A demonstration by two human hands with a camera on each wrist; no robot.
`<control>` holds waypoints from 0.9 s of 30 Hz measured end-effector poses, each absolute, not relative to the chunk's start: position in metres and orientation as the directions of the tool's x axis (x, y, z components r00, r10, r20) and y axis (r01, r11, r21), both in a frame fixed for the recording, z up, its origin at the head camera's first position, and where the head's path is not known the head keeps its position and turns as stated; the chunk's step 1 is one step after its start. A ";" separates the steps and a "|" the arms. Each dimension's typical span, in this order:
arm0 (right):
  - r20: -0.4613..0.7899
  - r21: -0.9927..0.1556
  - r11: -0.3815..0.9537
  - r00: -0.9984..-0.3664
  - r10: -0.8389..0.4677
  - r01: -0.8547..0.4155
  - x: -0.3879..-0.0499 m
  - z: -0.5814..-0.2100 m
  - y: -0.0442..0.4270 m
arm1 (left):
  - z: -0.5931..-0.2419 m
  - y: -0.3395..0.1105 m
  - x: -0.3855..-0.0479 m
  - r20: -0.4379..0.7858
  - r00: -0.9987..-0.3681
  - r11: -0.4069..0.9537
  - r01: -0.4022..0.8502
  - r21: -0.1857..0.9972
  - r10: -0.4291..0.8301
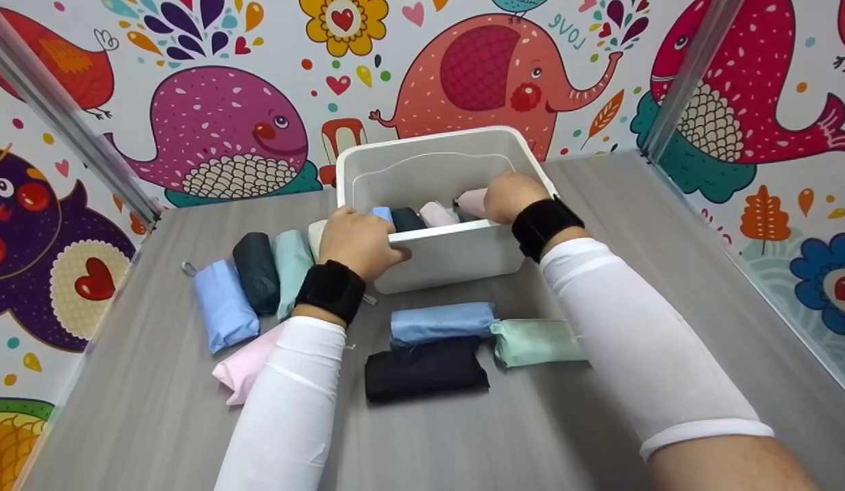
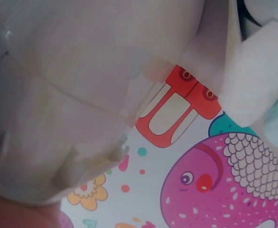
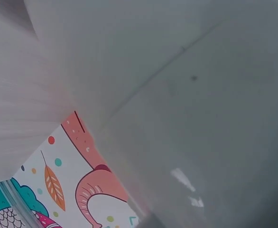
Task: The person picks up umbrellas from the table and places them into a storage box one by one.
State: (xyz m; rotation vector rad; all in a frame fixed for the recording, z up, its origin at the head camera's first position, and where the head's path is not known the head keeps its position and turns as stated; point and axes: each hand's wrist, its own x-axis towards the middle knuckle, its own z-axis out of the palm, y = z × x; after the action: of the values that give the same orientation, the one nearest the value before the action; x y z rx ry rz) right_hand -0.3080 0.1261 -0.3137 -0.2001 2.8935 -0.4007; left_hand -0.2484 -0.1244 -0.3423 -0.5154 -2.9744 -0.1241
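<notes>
Head view: work looks partway, the right hand (image 1: 516,197) clamped on a pink pouch (image 1: 471,202) inside the bin (image 1: 456,256) the left hand (image 1: 361,244) grips, three pouches (image 1: 408,219) left of that pouch, other pouches (image 1: 425,368) outside.

The white bin (image 1: 456,262) is smooth, faintly glossy plastic. The black bundle (image 1: 425,369) and pale-green bundle (image 1: 535,342) appear to be creased, thin cloth, though fine weave is unclear. The tabletop (image 1: 156,409) shows matt wood grain.

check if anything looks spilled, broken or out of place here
Nothing looks spilled or damaged. Mildly askew: the pink bundle by the left sleeve, at an angle to the blue bundle, dark bundle and teal bundle.
</notes>
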 end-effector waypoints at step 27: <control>-0.192 -0.254 0.961 -0.968 -0.160 -0.109 -0.309 -0.313 0.125 | -0.340 -0.124 -0.248 0.134 -0.933 0.938 0.343 0.043 0.335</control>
State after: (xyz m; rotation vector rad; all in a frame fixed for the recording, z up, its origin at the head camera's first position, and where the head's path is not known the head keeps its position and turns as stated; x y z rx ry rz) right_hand -0.3089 0.1252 -0.3134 -0.2012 2.9008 -0.3587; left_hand -0.2476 -0.1238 -0.3404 -0.5212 -2.9695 -0.0993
